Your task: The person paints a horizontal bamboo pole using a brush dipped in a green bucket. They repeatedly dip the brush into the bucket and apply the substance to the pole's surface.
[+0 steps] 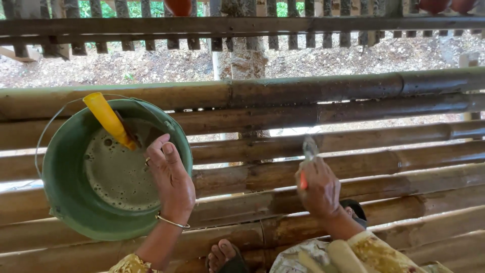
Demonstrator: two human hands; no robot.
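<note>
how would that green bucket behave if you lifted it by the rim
The bucket likely feels heavy for its size: foamy liquid fills much of it. The liquid would probably slosh and spill if it tilts. Its wet rim under the left hand may be slippery; the thin wire handle looks the surer hold.
</note>
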